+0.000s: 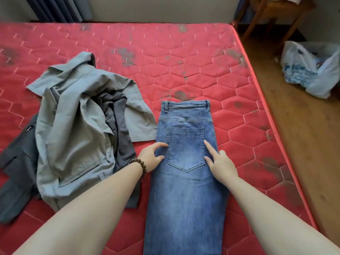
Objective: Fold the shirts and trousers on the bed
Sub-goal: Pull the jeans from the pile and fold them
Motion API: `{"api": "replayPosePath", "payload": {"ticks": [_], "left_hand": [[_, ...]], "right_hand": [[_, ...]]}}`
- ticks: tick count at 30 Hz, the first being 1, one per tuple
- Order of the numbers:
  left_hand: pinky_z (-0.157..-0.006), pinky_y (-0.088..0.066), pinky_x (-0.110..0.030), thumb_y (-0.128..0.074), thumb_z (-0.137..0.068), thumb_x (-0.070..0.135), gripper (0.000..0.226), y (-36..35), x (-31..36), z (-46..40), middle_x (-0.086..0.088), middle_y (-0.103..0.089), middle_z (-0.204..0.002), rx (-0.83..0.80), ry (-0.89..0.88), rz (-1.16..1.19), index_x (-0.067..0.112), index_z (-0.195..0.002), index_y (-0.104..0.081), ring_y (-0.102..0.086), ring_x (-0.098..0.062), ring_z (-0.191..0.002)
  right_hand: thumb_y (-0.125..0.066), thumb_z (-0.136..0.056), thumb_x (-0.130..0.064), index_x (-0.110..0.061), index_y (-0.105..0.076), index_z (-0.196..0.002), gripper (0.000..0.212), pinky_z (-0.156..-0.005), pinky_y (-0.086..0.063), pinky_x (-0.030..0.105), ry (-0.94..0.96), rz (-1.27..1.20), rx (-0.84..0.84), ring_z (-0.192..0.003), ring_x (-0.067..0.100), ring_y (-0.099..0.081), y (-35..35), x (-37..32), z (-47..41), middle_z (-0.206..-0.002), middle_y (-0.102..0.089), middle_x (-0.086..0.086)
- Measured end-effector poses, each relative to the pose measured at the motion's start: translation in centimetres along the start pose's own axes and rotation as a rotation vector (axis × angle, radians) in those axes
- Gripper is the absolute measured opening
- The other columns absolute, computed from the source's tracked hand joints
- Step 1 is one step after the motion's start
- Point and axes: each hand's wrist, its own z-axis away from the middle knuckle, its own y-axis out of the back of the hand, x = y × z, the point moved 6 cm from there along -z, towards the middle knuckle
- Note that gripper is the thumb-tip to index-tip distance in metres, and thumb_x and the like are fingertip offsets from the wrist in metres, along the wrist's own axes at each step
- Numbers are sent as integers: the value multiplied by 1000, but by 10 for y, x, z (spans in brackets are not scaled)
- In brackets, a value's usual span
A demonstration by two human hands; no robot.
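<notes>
Red mattress (184, 57) bearing blue jeans (185, 177), laid lengthwise, beside crumpled grey shirts (77, 129). Plastic bag (312, 70) on floor, contents unclear. Left hand (151, 157) and right hand (220, 162) press jeans, fingers spread, flanking the pocket.

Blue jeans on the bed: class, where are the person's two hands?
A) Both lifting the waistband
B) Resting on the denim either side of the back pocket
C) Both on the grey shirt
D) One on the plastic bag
B: the left hand and right hand lie with fingers extended on the blue jeans, flanking the back pocket.
</notes>
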Motion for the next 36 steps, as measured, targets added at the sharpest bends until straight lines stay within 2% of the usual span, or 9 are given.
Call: {"api": "replayPosePath", "payload": {"ticks": [3, 6, 9, 12, 15, 17, 22, 27, 36], "left_hand": [[-97, -40, -27, -62, -82, 0, 44, -2, 0, -3, -6, -62, -122, 23, -53, -25, 17, -123, -61, -56, -23, -112], [-98, -35, -23, -60, -82, -5, 42, 13, 12, -15, -13, -61, -119, 152, -76, -9, 10, -121, -61, -55, -28, -114], [-99, -31, -22, -59, -85, -4, 45, 33, 19, -33, -16, -56, -122, 286, -29, 61, 8, -129, -56, -50, -30, -117], [-111, -28, -37, -64, -86, 14, 56, 30, 19, -29, -16, -40, -142, 325, 11, -134, 14, -139, -46, -36, -31, -133], [-113, -28, -50, -52, -85, 26, 53, 1, 34, -2, -17, -41, -147, 353, -156, -363, 9, -135, -52, -35, -33, -138], [-113, -29, -48, -40, -82, 28, 55, -33, 46, 15, -15, -48, -142, 263, -264, -508, 6, -129, -58, -43, -31, -134], [-107, -24, -41, -34, -85, 34, 57, -80, 22, 53, -11, -52, -139, 50, -222, -685, 5, -128, -59, -48, -25, -131], [-110, -20, -48, -34, -87, 39, 64, -90, -2, 93, -16, -42, -146, 117, -129, -663, 2, -138, -47, -38, -28, -138], [-111, -19, -52, -33, -90, 38, 59, -145, -11, 219, -18, -32, -152, 119, -166, -645, 15, -144, -41, -29, -31, -142]], "right_hand": [[-37, -102, -35, -44, -23, -148, 49, -74, -42, 38, 90, 62, -9, -92, 35, -57, 1, -5, -2, -106, -45, 9], [-38, -102, -30, -38, -31, -147, 46, -66, -36, 35, 127, 110, 104, -86, 36, -57, 20, -16, -14, -109, -44, 10], [-43, -100, -33, -38, -33, -146, 47, -86, -41, 40, 54, 69, 185, -105, 37, -53, 42, -25, -40, -123, -43, 13], [-46, -97, -44, -33, -25, -150, 58, -114, -14, 51, 39, 290, 260, -141, 35, -20, 38, -34, -41, -154, -21, 18], [-43, -91, -37, -13, -49, -139, 54, -112, -14, 58, 251, 293, 420, -141, 34, -24, 10, -57, -10, -151, -33, 20], [-38, -88, -34, -7, -55, -132, 54, -110, -19, 58, 336, 291, 352, -139, 30, -27, -26, -72, 15, -147, -42, 18], [-33, -91, -37, -6, -45, -141, 60, -113, -17, 53, 262, 331, 254, -142, 23, -25, -81, -59, 58, -151, -36, 10], [-31, -92, -51, -9, -30, -148, 70, -117, -10, 53, 177, 310, 260, -146, 25, -20, -93, -39, 102, -156, -25, 12], [-33, -92, -47, -22, -32, -149, 62, -114, -15, 57, 153, 305, 262, -146, 26, -19, -137, -33, 225, -157, -22, 10]]}}
